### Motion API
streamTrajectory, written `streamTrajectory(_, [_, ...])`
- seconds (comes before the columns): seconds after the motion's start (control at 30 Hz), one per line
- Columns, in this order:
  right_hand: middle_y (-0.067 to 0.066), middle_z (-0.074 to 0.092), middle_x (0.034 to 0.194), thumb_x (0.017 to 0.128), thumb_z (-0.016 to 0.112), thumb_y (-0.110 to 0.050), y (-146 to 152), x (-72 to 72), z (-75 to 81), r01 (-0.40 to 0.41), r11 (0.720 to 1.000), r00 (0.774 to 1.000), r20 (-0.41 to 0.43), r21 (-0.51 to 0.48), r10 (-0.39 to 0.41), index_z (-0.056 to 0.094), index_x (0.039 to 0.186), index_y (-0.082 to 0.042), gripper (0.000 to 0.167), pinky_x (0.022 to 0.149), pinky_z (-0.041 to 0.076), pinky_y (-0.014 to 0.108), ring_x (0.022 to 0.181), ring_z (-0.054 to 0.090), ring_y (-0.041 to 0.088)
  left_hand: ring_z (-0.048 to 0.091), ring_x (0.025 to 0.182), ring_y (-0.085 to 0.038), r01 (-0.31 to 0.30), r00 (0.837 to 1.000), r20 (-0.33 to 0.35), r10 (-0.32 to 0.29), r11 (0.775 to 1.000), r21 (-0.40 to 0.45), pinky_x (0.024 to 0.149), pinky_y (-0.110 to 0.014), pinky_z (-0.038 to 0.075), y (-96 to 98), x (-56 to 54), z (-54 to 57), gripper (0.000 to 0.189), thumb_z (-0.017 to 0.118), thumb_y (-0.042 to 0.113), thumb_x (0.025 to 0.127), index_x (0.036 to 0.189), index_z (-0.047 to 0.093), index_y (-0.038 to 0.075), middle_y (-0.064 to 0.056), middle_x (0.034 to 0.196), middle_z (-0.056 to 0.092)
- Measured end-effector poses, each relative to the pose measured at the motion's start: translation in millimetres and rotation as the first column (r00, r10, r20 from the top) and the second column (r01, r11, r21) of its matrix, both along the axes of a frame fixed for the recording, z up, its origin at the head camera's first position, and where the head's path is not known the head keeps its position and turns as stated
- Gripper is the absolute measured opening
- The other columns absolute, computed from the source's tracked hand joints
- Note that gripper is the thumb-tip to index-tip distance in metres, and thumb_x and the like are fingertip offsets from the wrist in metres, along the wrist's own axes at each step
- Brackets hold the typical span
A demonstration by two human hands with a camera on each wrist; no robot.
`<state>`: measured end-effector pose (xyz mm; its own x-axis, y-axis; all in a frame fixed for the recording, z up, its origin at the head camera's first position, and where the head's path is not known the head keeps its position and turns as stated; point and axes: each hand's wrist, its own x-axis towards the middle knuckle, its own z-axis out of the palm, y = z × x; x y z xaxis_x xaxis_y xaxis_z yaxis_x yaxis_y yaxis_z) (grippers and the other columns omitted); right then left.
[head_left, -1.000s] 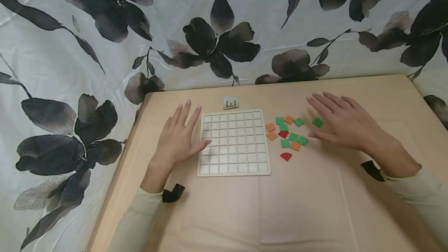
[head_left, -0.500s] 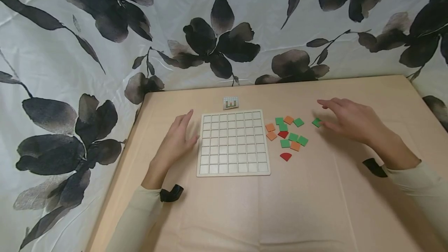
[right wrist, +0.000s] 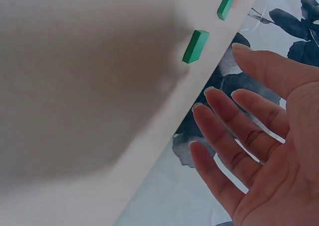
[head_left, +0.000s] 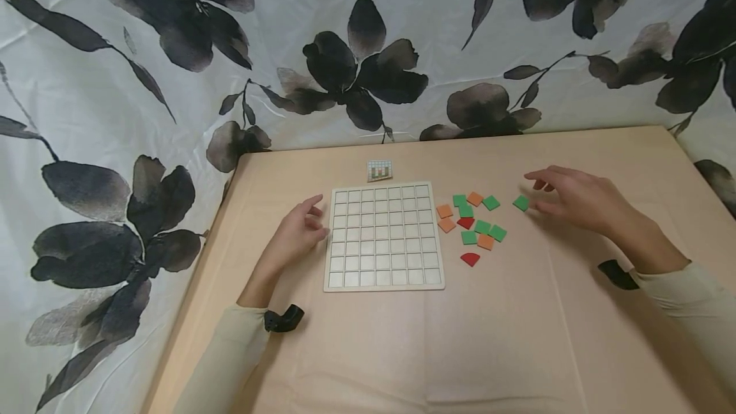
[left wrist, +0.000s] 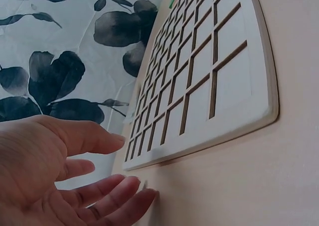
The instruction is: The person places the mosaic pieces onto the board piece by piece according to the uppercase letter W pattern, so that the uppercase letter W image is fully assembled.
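Loosely parted, left fingers (left wrist: 117,193) hang beside the compartmented board (head_left: 381,246), right fingers (right wrist: 241,124) near a green tile (head_left: 521,203) outside it

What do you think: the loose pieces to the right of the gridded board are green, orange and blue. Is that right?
Not blue: the head view shows red pieces there. The rest holds: green pieces and orange pieces lie with them, right of the gridded board.

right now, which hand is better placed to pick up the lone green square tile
Probably the right hand: it is empty and close beside that green square tile. The left hand is also empty, but sits across the white grid board from the tile.
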<state>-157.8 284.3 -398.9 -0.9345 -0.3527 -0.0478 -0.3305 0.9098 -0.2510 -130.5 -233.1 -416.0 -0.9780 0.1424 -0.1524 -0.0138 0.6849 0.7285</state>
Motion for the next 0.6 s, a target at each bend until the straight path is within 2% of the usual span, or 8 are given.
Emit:
streamTrajectory(0.13, [0.014, 0.069, 0.114, 0.085, 0.081, -0.023, 1, -2.2, -3.3, 0.005, 1.0, 1.0, 0.025, -0.018, -0.005, 0.06, 0.136, -0.004, 0.058, 0.076, 0.055, 0.056, 0.103, 0.065, 0.032, 0.06, 0.1, -0.028, -0.013, 0.998, 0.068, 0.01, 0.999, 0.052, 0.069, -0.032, 0.058, 0.9, 0.4, -2.2, 0.075, 0.069, -0.002, 0.09, 0.157, 0.035, 0.007, -0.018, 0.128, 0.055])
streamTrajectory(0.27, [0.014, 0.069, 0.111, 0.086, 0.081, -0.023, 3, -5.3, -7.4, -0.008, 0.999, 0.999, 0.047, -0.037, 0.01, 0.062, 0.134, -0.002, 0.056, 0.074, 0.055, 0.055, 0.1, 0.066, 0.032, 0.059, 0.097, -0.026, -0.018, 0.994, 0.107, 0.01, 0.997, 0.075, 0.07, -0.03, 0.058, 1.4, -0.9, -6.6, 0.076, 0.068, -0.005, 0.09, 0.157, 0.035, 0.008, -0.018, 0.127, 0.054])
streamTrajectory(0.43, [0.012, 0.068, 0.11, 0.085, 0.082, -0.029, 4, -9.9, -13.3, 0.003, 0.999, 0.997, 0.082, -0.032, 0.0, 0.063, 0.133, -0.003, 0.058, 0.073, 0.053, 0.054, 0.099, 0.064, 0.029, 0.058, 0.098, -0.025, -0.025, 0.992, 0.126, 0.013, 0.995, 0.095, 0.073, -0.031, 0.058, 1.9, -2.1, -11.2, 0.076, 0.07, -0.007, 0.088, 0.156, 0.038, 0.008, -0.017, 0.126, 0.053])
streamTrajectory(0.6, [0.01, 0.067, 0.107, 0.084, 0.083, -0.03, 4, -12.2, -18.3, -0.007, 1.0, 0.997, 0.077, -0.03, 0.009, 0.065, 0.13, -0.003, 0.057, 0.07, 0.052, 0.052, 0.095, 0.062, 0.026, 0.057, 0.098, -0.025, -0.03, 0.992, 0.129, 0.017, 0.995, 0.097, 0.072, -0.031, 0.058, 3.7, -2.9, -12.2, 0.074, 0.069, -0.009, 0.088, 0.154, 0.04, 0.006, -0.016, 0.124, 0.052])
